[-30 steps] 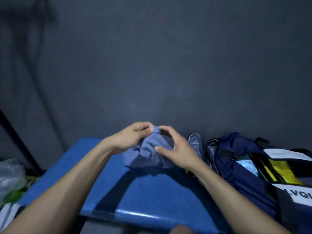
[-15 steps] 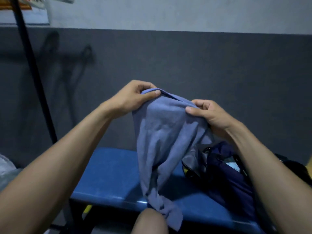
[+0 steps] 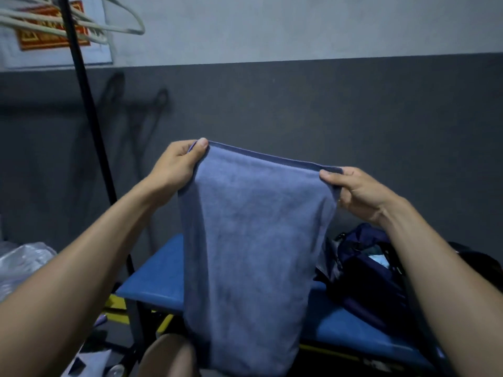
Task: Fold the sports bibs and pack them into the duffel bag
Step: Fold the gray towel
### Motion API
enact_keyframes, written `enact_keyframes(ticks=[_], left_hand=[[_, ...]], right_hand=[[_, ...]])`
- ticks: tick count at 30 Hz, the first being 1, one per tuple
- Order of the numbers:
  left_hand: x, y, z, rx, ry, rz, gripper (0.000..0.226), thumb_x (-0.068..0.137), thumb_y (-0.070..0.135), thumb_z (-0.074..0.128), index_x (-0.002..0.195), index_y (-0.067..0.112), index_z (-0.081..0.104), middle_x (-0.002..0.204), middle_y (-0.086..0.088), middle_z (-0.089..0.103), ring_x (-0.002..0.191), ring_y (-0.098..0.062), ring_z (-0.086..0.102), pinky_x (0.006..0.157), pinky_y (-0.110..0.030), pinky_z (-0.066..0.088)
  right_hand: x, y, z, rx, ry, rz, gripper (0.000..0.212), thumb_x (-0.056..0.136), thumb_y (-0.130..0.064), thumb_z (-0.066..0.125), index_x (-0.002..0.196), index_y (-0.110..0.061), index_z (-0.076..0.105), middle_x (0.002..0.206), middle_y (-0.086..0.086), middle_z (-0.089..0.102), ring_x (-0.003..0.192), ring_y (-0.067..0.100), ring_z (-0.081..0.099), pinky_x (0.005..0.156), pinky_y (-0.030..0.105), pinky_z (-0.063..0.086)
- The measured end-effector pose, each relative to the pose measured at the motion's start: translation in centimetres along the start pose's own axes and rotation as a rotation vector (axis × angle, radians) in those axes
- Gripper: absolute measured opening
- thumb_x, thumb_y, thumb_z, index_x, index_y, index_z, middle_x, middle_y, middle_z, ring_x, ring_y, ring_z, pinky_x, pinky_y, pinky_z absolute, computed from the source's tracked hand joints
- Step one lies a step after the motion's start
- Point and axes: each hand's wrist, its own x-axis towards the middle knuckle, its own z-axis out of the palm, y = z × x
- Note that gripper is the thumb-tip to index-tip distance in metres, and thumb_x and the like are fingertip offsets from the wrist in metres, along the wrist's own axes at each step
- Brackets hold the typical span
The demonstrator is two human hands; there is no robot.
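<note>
A grey-blue bib (image 3: 255,240) hangs flat in the air in front of me, its top hem stretched level. My left hand (image 3: 177,167) pinches its top left corner and my right hand (image 3: 356,190) pinches its top right corner. The cloth drops down over the blue bench (image 3: 152,284) to about my knee. A dark navy duffel bag (image 3: 367,270) stands open on the bench to the right, partly hidden behind the bib and my right forearm.
A black pole (image 3: 89,115) rises at the left, with pale hangers (image 3: 81,25) near the top. A clear plastic bag (image 3: 24,262) lies at the far left. My knee (image 3: 168,357) shows at the bottom. A dark grey wall stands behind the bench.
Both hands lifted the crumpled bib off the bench, then moved apart along its top hem. It now hangs spread flat instead of bunched.
</note>
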Motion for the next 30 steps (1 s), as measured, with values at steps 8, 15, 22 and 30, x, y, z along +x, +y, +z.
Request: enact_keyframes(ticks=[8, 15, 22, 30], left_hand=[[-1.4, 1.1, 1.8, 0.144, -0.464, -0.146, 0.048, 0.09, 0.042, 0.073, 0.131, 0.02, 0.062, 0.127, 0.01, 0.068, 0.12, -0.003, 0.062, 0.104, -0.028, 0.047], [0.0, 0.1, 7.5, -0.049, -0.535, -0.07, 0.029, 0.096, 0.028, 0.069, 0.11, 0.003, 0.067, 0.091, -0.01, 0.07, 0.083, -0.014, 0.06, 0.072, -0.033, 0.046], [2.8, -4.0, 6.7, -0.049, -0.263, -0.039, 0.025, 0.102, 0.023, 0.061, 0.085, 0.005, 0.066, 0.074, 0.001, 0.062, 0.07, -0.012, 0.05, 0.063, -0.029, 0.04], [4.9, -8.7, 4.0, -0.069, 0.115, -0.051, 0.018, 0.101, 0.018, 0.061, 0.087, 0.011, 0.069, 0.081, 0.001, 0.064, 0.076, -0.005, 0.053, 0.073, -0.023, 0.043]], right_hand=[[2.5, 0.7, 6.0, -0.183, -0.088, -0.137, 0.03, 0.101, -0.028, 0.06, 0.103, 0.0, 0.071, 0.082, 0.001, 0.064, 0.07, 0.007, 0.056, 0.055, 0.018, 0.042], [4.7, 3.6, 7.9, -0.251, -0.034, -0.06, 0.059, 0.079, -0.053, 0.08, 0.094, 0.003, 0.074, 0.09, 0.014, 0.073, 0.08, 0.017, 0.058, 0.075, 0.038, 0.041], [3.8, 9.6, 6.5, 0.059, -0.154, 0.156, 0.021, 0.102, -0.017, 0.055, 0.095, -0.002, 0.068, 0.071, -0.005, 0.064, 0.06, 0.002, 0.055, 0.058, 0.017, 0.045], [2.5, 14.1, 7.7, 0.234, -0.228, 0.241, 0.021, 0.097, -0.028, 0.06, 0.105, -0.01, 0.067, 0.089, -0.001, 0.07, 0.08, 0.012, 0.064, 0.073, 0.025, 0.05]])
